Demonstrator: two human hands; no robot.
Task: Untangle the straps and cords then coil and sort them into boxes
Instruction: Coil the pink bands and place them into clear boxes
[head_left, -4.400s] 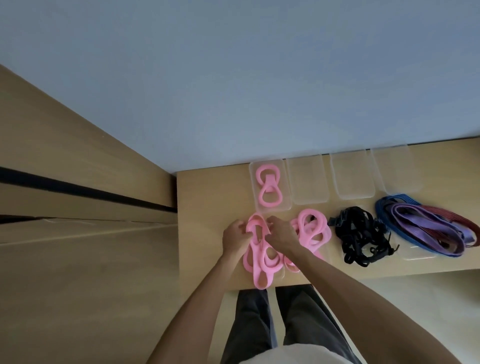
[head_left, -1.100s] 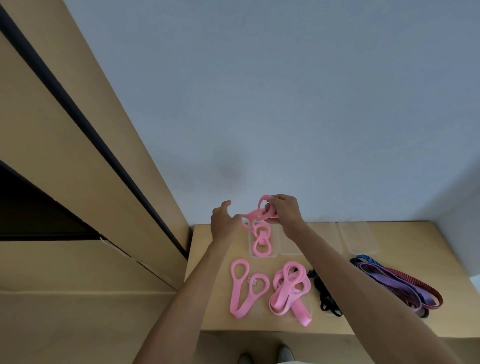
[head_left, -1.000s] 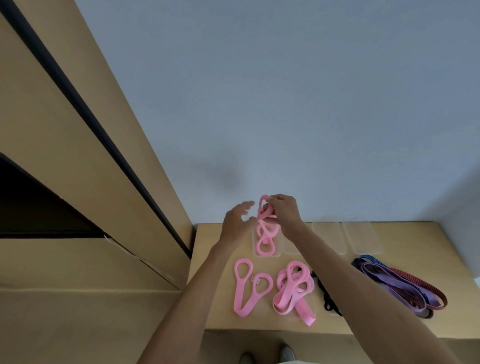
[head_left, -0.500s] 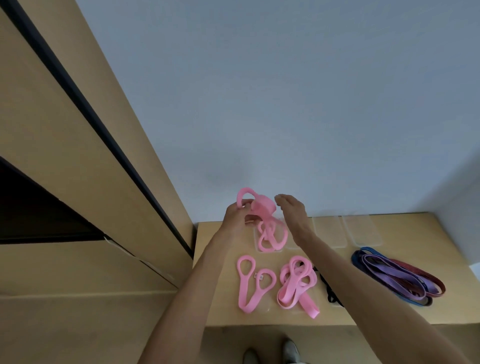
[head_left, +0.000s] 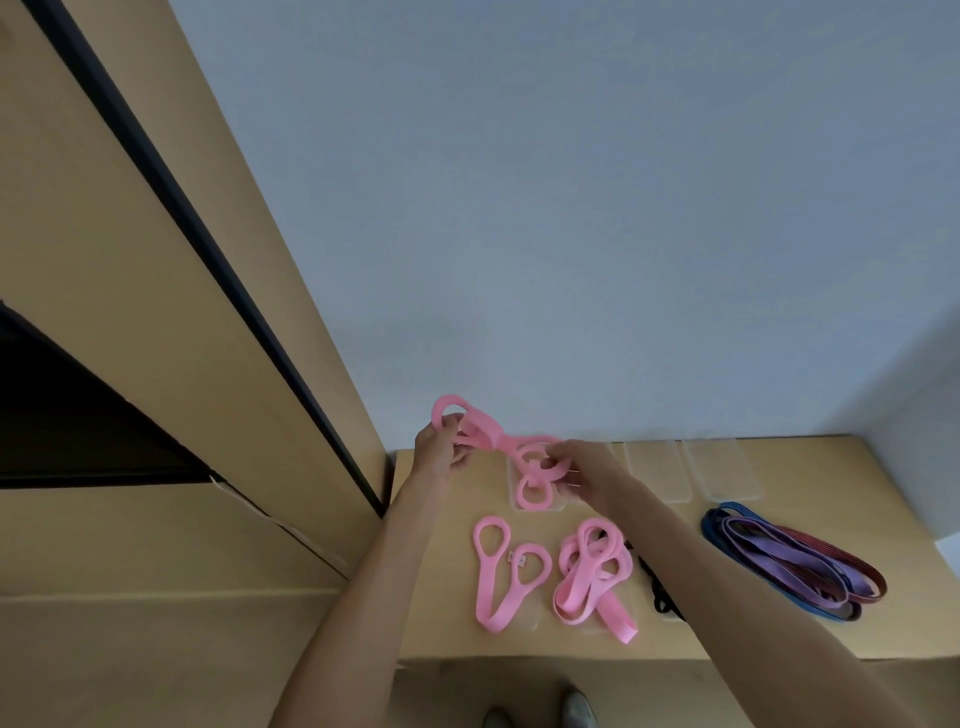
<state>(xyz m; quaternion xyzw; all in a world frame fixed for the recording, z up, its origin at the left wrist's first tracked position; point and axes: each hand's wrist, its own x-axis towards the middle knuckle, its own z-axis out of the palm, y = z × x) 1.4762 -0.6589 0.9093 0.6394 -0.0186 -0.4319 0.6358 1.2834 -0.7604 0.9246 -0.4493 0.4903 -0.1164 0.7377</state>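
Note:
A pink strap (head_left: 480, 434) is stretched in the air between my hands, above the leftmost clear box (head_left: 514, 480). My left hand (head_left: 439, 449) grips its looped left end. My right hand (head_left: 587, 467) pinches its other end, which hangs in loops over the box. A coiled pink strap (head_left: 535, 496) lies in that box. On the table nearer me lie a pink strap folded in two loops (head_left: 504, 571) and a tangled pink pile (head_left: 592, 577). Black cords (head_left: 660, 592) are mostly hidden behind my right forearm.
Three more clear boxes (head_left: 719, 467) stand in a row at the back of the wooden table (head_left: 810, 462). A bundle of blue, purple and red straps (head_left: 795, 561) lies at the right. A wooden cabinet (head_left: 156, 364) rises on the left, a grey wall behind.
My hands have drawn apart and pulled the pink strap out sideways. My right hand, open half a second ago, now pinches the strap's right end over the box.

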